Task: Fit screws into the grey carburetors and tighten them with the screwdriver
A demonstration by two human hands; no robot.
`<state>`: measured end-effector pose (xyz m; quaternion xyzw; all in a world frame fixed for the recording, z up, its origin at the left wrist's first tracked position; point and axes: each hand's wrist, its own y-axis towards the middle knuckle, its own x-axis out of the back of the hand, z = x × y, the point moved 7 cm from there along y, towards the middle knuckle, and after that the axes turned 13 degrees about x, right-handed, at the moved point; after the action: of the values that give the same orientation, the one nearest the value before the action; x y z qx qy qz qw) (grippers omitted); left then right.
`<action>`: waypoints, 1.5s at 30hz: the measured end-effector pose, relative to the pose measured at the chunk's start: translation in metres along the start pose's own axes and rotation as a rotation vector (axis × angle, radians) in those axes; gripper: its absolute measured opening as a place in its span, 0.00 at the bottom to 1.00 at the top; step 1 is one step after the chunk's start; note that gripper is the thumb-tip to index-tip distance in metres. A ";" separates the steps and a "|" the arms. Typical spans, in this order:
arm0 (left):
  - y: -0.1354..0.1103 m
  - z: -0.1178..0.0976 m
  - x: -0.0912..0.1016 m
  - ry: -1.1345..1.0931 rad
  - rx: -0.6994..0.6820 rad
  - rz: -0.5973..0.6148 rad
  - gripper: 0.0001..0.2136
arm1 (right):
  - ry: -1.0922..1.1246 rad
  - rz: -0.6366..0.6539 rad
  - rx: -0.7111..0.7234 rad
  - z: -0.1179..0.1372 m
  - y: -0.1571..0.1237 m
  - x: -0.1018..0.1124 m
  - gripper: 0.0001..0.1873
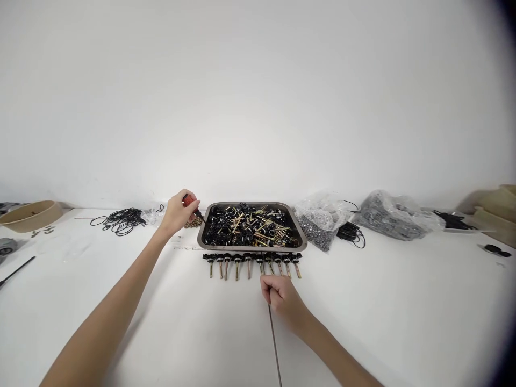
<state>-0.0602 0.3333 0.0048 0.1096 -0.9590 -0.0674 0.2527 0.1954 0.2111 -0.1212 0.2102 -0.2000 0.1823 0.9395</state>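
Observation:
A metal tray (205,226) full of black rings and brass bolts stands at the back of the white table. In front of it lies a row of several assembled bolts (252,263) with black heads. My left hand (177,212) is closed round a red-handled tool (189,201) just left of the tray. My right hand (282,295) rests in a loose fist on the table, just below the row of bolts; I cannot make out whether anything is in it.
A pile of black rubber rings (121,219) lies at the left. Two clear bags of small dark parts (322,220) (393,215) sit right of the tray. A tan bowl (30,214) stands far left and cardboard boxes (497,212) far right.

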 end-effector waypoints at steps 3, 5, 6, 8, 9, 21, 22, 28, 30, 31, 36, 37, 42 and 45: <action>0.009 0.016 0.007 -0.131 0.042 -0.001 0.09 | 0.003 -0.004 0.013 0.000 0.000 0.000 0.05; 0.015 0.031 0.008 -0.234 0.093 0.021 0.10 | 0.001 -0.006 0.015 -0.001 0.000 0.000 0.05; 0.017 0.039 0.007 -0.285 0.127 0.035 0.09 | 0.000 -0.007 0.015 -0.002 0.000 -0.001 0.05; 0.020 0.054 0.004 -0.372 0.196 0.052 0.09 | -0.003 -0.007 0.017 -0.004 0.000 -0.001 0.05; 0.021 0.060 0.002 -0.403 0.225 0.056 0.09 | -0.002 -0.007 0.017 -0.004 0.000 -0.001 0.05; 0.024 0.084 -0.014 -0.623 0.332 0.085 0.07 | 0.012 -0.010 -0.006 -0.010 -0.001 -0.003 0.05; 0.024 0.087 -0.016 -0.636 0.348 0.093 0.06 | 0.014 -0.013 -0.008 -0.010 -0.001 -0.002 0.05; 0.025 0.103 -0.023 -0.688 0.414 0.128 0.06 | 0.022 -0.011 -0.001 -0.009 -0.002 -0.002 0.05; 0.026 0.105 -0.023 -0.701 0.422 0.130 0.05 | 0.023 -0.013 -0.004 -0.009 -0.002 -0.003 0.04; 0.026 0.106 -0.024 -0.706 0.425 0.134 0.05 | 0.022 -0.014 -0.004 -0.008 -0.001 -0.003 0.04; 0.027 0.110 -0.025 -0.719 0.446 0.150 0.05 | 0.011 -0.012 0.010 -0.007 0.001 -0.003 0.04; 0.028 0.111 -0.025 -0.719 0.448 0.150 0.05 | 0.011 -0.010 0.011 -0.007 0.001 -0.003 0.04; 0.026 0.106 -0.024 -0.693 0.425 0.129 0.06 | 0.014 -0.012 0.013 -0.006 0.000 -0.002 0.04; 0.025 0.096 -0.020 -0.655 0.380 0.091 0.08 | 0.019 -0.009 0.003 -0.006 -0.001 -0.002 0.04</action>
<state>-0.0957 0.3691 -0.0828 0.0846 -0.9882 0.0914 -0.0896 0.1954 0.2126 -0.1273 0.2105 -0.1900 0.1805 0.9418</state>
